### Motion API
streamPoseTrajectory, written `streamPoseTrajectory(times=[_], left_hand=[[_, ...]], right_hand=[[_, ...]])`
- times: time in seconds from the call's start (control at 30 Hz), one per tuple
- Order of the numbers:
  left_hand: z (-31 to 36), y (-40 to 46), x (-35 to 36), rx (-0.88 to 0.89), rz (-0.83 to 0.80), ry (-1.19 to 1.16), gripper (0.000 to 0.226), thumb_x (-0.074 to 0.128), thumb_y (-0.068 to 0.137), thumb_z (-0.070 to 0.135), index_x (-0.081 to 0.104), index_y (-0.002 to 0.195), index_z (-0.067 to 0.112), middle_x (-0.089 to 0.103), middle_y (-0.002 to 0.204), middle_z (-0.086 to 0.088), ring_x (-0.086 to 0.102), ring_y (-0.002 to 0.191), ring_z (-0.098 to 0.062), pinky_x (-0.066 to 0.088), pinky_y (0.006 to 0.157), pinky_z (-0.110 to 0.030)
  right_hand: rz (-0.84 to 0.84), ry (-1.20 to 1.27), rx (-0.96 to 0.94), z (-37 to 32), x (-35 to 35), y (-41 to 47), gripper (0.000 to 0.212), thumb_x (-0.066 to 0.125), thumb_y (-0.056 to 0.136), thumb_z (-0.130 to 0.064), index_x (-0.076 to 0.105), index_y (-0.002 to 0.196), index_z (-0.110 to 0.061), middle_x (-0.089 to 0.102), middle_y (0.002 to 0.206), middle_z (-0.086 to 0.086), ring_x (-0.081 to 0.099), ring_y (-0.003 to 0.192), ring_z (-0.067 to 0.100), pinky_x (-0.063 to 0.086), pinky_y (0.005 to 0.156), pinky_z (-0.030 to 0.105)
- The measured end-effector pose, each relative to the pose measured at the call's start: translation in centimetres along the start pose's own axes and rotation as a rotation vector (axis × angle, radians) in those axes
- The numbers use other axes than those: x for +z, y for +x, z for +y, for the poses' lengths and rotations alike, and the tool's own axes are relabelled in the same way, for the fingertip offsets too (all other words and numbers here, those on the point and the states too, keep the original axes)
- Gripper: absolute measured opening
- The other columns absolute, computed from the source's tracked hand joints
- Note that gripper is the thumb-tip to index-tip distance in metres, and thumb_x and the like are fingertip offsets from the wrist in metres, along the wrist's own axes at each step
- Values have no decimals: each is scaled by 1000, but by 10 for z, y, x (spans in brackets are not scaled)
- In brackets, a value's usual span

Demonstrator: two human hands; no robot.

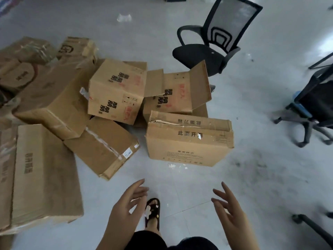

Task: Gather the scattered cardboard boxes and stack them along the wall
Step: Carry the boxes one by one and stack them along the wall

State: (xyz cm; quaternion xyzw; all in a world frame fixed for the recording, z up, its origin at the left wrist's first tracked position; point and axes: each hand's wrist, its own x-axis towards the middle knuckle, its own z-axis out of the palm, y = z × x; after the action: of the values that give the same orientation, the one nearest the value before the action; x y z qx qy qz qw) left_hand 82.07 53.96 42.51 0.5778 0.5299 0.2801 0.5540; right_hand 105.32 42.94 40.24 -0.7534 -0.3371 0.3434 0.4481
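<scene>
Grey tiled floor [252, 114], dusty, with scraps of plastic far back; no wall in view, so the stacking spot can't be placed. Black mesh office chair [214, 42] far right of centre, a second chair [313, 105] at the right edge.

Progress: looks early. Cardboard boxes sit in a loose heap across the left and centre, tilted and leaning on each other, none in a tidy stack. Nearest one is the box with printed text [187, 143], upright on the floor just ahead, top flaps torn and partly lifted. Behind it, touching, an open box [180, 92] with flaps standing up. To its left, a closed box [115, 91] tipped onto others. Below that, a taped box [102, 147] lying skewed. A large flat box [45, 175] lies near left, and more crumpled ones [27, 60] pile far left. All still to be gathered, judging by this.

Hands: left hand [126, 208] and right hand [228, 212] both raised low in view, palms facing inward, fingers spread and loose. Grip of each is apart, holding nothing, touching nothing. They sit short of the box with printed text, roughly its width apart, likely reaching for it. A sandalled foot [152, 213] is between them on the floor.
</scene>
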Motion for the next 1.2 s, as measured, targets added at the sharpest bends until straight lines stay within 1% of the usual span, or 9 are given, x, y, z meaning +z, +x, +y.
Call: streamPoseTrajectory(times=[0.2,0.4,0.63,0.73,0.9,1.0,1.07,1.13,1.2], left_hand=[[45,104,30,11,-145,83,37,55,90,3,57,113,32,67,99,22,63,97,0,46,83,-9],[64,187,107,-31,-136,104,38,54,91,4,55,113,35,65,101,26,61,99,4,45,83,-6],[64,259,274,-246,47,-17,35,56,91,5,57,112,33,67,100,17,62,96,2,44,79,-4],[66,284,348,-363,131,-95,34,54,92,4,57,114,29,68,100,7,60,94,4,43,76,-3],[43,321,424,-585,223,-185,30,53,93,15,55,122,25,64,105,4,58,101,-8,42,74,-5],[5,341,459,-755,256,-218,34,51,94,21,53,127,24,61,98,3,58,96,-14,43,76,-20],[-27,354,483,-869,278,-264,40,49,95,23,47,134,19,61,112,-6,57,104,-21,44,86,-30],[-60,369,510,-949,280,-316,53,48,97,26,30,145,12,44,141,-12,44,127,-27,37,101,-32],[-95,386,541,-1011,285,-397,61,46,98,32,18,148,11,30,150,-11,39,131,-26,42,91,-29]], right_hand=[[65,9,61,-18,-21,83,56,56,89,-6,40,125,-46,64,112,-24,63,96,-6,46,75,4],[24,-68,88,-6,-90,197,53,56,91,-7,38,131,-36,59,118,-17,58,96,-14,43,75,1],[-302,-257,109,39,-182,390,51,54,93,-15,34,138,-31,56,115,-13,55,91,-20,42,70,0],[-503,-379,114,52,-198,458,49,52,96,-18,35,139,-31,54,116,-11,56,90,-9,43,66,2],[-658,-549,66,80,-199,537,46,51,96,-23,39,140,-25,56,117,-9,55,94,6,40,79,16],[-705,-636,36,120,-185,579,47,51,96,-26,40,141,-22,58,125,1,56,109,14,39,88,21],[-714,-703,-23,152,-170,604,49,49,96,-27,37,143,-19,52,135,7,49,124,21,34,96,22],[-693,-735,-56,183,-153,631,52,46,98,-26,30,147,-15,39,147,9,38,134,24,28,104,25],[-666,-744,-59,216,-133,661,55,45,99,-25,24,149,-15,28,153,8,31,139,25,27,110,33]])
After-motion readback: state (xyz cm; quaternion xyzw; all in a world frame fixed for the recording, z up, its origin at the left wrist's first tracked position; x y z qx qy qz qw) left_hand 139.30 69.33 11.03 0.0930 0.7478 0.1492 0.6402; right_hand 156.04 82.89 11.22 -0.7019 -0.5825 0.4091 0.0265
